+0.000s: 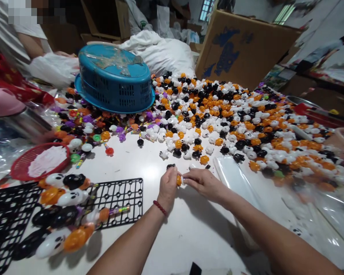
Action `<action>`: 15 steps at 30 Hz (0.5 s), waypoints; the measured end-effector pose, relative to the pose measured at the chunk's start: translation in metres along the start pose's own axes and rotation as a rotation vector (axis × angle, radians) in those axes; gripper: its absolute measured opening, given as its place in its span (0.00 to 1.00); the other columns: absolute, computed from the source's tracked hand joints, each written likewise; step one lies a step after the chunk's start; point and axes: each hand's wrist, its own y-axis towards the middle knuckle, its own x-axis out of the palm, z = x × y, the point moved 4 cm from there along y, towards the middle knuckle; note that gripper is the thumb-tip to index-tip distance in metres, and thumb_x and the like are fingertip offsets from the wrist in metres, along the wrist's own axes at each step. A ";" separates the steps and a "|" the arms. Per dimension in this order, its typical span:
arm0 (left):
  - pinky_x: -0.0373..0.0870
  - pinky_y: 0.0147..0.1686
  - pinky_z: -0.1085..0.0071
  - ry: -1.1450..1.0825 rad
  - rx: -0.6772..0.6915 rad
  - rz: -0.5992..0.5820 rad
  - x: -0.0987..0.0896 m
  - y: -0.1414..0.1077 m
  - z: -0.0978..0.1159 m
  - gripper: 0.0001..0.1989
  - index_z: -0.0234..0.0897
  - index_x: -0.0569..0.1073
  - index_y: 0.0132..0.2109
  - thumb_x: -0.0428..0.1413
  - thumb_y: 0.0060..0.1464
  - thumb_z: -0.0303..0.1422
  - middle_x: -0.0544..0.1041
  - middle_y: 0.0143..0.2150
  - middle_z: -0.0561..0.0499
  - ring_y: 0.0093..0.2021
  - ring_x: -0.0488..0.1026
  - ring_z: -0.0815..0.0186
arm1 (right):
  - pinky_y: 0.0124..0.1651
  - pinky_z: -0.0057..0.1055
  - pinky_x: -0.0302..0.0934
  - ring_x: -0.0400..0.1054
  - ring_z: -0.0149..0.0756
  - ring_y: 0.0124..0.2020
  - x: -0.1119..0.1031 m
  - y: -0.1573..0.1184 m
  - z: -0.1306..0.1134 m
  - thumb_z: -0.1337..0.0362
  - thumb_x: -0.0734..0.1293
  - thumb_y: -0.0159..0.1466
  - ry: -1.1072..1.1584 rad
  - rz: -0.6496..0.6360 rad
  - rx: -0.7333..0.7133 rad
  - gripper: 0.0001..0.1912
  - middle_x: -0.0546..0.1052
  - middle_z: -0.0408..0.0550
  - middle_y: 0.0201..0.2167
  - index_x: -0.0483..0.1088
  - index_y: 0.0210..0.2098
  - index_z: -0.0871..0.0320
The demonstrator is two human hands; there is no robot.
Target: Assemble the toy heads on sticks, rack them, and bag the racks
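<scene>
Over the white table, my left hand (167, 186), with a red bead bracelet (159, 207) at the wrist, is closed around a small orange plastic piece (179, 180). A black piece (170, 166) shows at the top of that hand. My right hand (203, 184) meets it from the right, its fingers pinched at a small whitish bit beside the orange piece, too small to name. Just beyond both hands lie loose plastic figures: an orange pumpkin (204, 160), a white ghost (163, 154) and black ones. Clear plastic bags (232, 179) lie right of my right hand.
A large heap of small figures (212, 107) covers the far table. An upturned blue basket (114, 80) rests at its left. Black grids (117, 198) at left carry stacked ghost and pumpkin figures. A red basket (18, 164), a cardboard box (240, 49) and another person's arm (31, 44) are around.
</scene>
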 end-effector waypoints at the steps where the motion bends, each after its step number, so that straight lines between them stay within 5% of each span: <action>1: 0.57 0.27 0.73 -0.014 -0.006 0.026 -0.001 0.000 -0.001 0.19 0.37 0.68 0.30 0.51 0.61 0.48 0.65 0.25 0.55 0.26 0.60 0.69 | 0.37 0.30 0.60 0.67 0.34 0.32 0.004 0.001 -0.001 0.64 0.62 0.69 -0.001 0.025 0.011 0.12 0.74 0.46 0.29 0.77 0.35 0.57; 7: 0.62 0.34 0.71 0.014 -0.012 0.029 -0.001 -0.006 -0.012 0.21 0.38 0.67 0.32 0.48 0.63 0.50 0.68 0.29 0.53 0.31 0.64 0.67 | 0.37 0.33 0.61 0.68 0.36 0.32 0.012 -0.003 0.007 0.59 0.58 0.72 -0.031 0.031 0.034 0.18 0.74 0.47 0.28 0.76 0.33 0.55; 11: 0.60 0.33 0.69 0.181 -0.022 0.033 0.006 -0.006 -0.017 0.23 0.39 0.67 0.35 0.43 0.65 0.52 0.69 0.31 0.52 0.32 0.65 0.65 | 0.46 0.38 0.66 0.72 0.41 0.42 -0.015 0.008 0.030 0.52 0.57 0.72 -0.004 0.125 0.003 0.20 0.77 0.51 0.40 0.78 0.38 0.53; 15: 0.61 0.37 0.66 0.443 0.122 -0.039 0.015 -0.007 -0.016 0.21 0.40 0.67 0.32 0.43 0.66 0.48 0.71 0.32 0.49 0.36 0.66 0.62 | 0.55 0.42 0.65 0.70 0.44 0.50 -0.044 0.060 0.037 0.53 0.59 0.71 -0.086 0.273 -0.082 0.19 0.75 0.55 0.49 0.78 0.44 0.55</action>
